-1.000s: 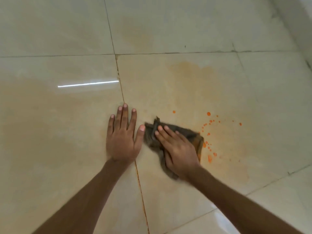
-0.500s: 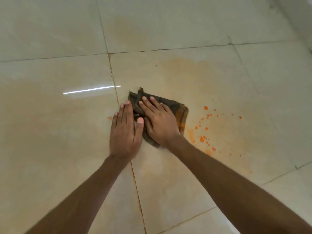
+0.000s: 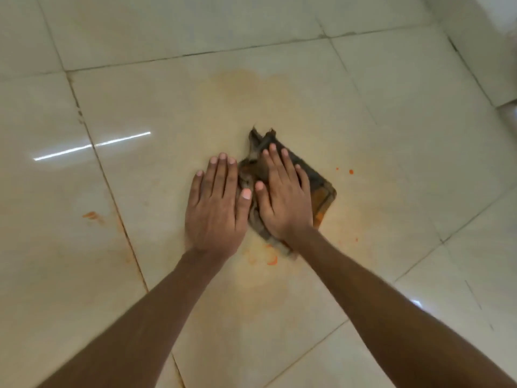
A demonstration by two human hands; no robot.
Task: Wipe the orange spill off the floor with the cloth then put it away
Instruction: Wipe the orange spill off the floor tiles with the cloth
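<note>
Cloth (image 3: 321, 191) slid right over the orange spill (image 3: 351, 171); right hand (image 3: 285, 203) flat, grip released, pressing it; left hand (image 3: 216, 208) flat, thumb touching the dark, orange-stained cloth.

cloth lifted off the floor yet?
No, the cloth lies flat on the floor with the right hand pressed palm-down on it.

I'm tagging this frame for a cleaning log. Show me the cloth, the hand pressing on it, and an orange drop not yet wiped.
cloth (image 3: 321, 189): head view, orange-stained right edge.
right hand (image 3: 282, 197): head view, back of the hand.
orange drop (image 3: 351, 171): head view, centre of the spot.
</note>
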